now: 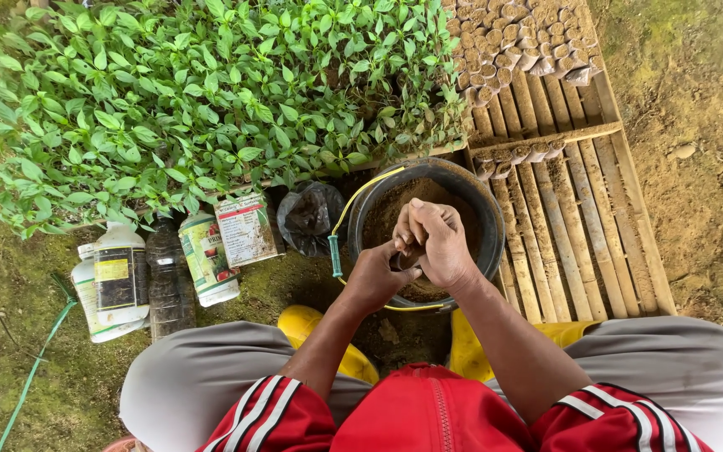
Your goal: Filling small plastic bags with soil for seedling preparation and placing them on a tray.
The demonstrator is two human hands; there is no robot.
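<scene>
Left hand (376, 272) cupped, grip closed round small soil pot (406, 259), over near rim of black bucket (479, 194). Right hand (438, 243) arched above, fingertips pinched together, pressing into pot. Bamboo rack (579, 226) right; bottles (165, 268), seedlings (202, 92) left.

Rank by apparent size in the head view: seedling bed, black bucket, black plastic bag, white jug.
1. seedling bed
2. black bucket
3. white jug and black plastic bag: too alike to rank; the bag is partly hidden by leaves.

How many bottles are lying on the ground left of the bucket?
4: two white bottles at far left, a dark clear one beside them, a green-labelled one nearest the bucket. Seedlings may hide more.
</scene>
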